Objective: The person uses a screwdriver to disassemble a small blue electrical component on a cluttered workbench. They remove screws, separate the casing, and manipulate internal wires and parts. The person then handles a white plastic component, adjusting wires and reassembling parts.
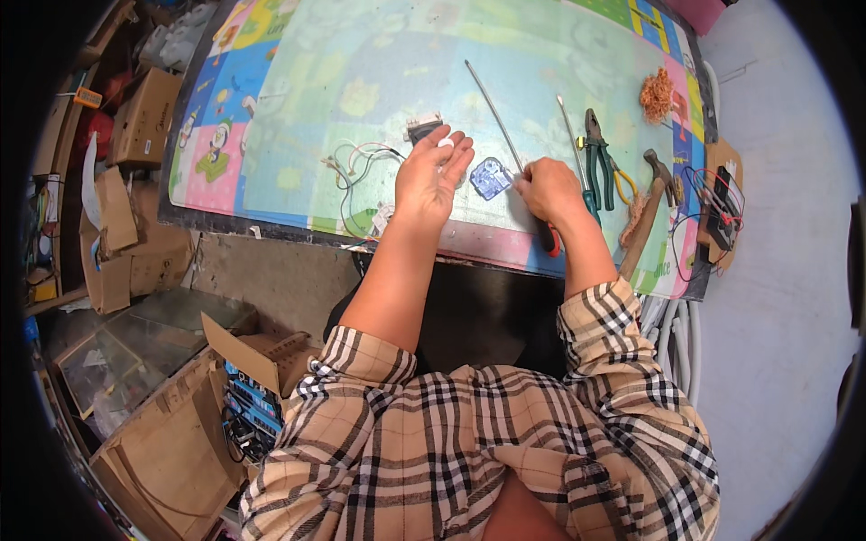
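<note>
My left hand [431, 180] is turned partly palm up, its fingers curled around a small white round piece [446, 142]. Just beyond those fingers lies a dark block with metal ends [422, 126], and thin loose wires [354, 167] spread to its left. My right hand [552, 191] is closed, fingertips beside a blue translucent plastic piece [490, 178] on the mat. What these fingers pinch is too small to make out. A long screwdriver [492, 108] runs under or through this hand; its shaft shows beyond and a red-black handle below.
Right of my right hand lie another screwdriver [568, 126], green-handled pliers [594, 153], a yellow-handled tool [621, 183] and a hammer [642, 221]. Copper wire [656, 96] sits farther back. A meter with leads [722, 206] is at the right edge. Cardboard boxes [144, 117] stand left.
</note>
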A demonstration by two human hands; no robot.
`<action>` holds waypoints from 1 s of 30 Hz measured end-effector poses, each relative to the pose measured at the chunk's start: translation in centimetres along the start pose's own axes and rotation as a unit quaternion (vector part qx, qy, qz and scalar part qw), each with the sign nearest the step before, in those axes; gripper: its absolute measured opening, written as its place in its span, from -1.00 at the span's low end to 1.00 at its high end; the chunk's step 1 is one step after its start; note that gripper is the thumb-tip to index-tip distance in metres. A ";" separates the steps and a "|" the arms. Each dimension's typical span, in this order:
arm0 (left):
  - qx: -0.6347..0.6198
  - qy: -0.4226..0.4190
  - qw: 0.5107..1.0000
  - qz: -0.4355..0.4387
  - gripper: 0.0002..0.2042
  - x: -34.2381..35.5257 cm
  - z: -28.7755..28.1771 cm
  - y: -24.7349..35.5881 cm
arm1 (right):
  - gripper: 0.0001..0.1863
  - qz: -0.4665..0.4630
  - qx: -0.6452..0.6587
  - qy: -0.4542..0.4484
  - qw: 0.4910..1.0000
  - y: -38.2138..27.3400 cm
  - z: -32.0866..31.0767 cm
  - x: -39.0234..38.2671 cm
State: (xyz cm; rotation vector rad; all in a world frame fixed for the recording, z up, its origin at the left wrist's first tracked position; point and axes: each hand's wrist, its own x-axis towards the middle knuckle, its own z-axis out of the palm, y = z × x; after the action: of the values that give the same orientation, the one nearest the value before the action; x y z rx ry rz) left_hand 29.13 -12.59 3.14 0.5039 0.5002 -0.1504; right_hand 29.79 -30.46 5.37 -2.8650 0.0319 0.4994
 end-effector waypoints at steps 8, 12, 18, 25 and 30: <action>-0.048 -0.084 0.994 -0.051 -0.62 -0.6 0.8 0.8 | -0.75 0.032 -0.064 -0.004 0.997 1.5 3.9 1.7; -0.077 -0.090 0.991 -0.064 -0.62 -1.2 0.9 1.2 | -0.73 0.048 -0.087 0.008 0.995 1.2 3.3 1.7; -0.084 -0.090 0.989 -0.077 -0.69 -1.0 0.7 1.2 | -0.71 0.031 -0.115 0.068 0.990 4.0 3.7 2.8; -0.053 -0.082 0.992 -0.076 -0.71 -1.3 0.8 1.8 | -0.72 0.015 -0.082 0.079 0.993 3.4 3.4 2.8; -0.041 -0.079 0.994 -0.069 -0.70 -1.6 0.6 2.5 | -0.74 0.027 -0.070 0.066 0.995 4.1 4.0 3.5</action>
State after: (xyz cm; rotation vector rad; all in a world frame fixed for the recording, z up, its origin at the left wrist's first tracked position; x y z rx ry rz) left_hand 28.63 -10.71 5.48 0.3736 0.3843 -0.2989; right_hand 31.49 -33.47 -0.32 -3.0373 0.1025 0.3333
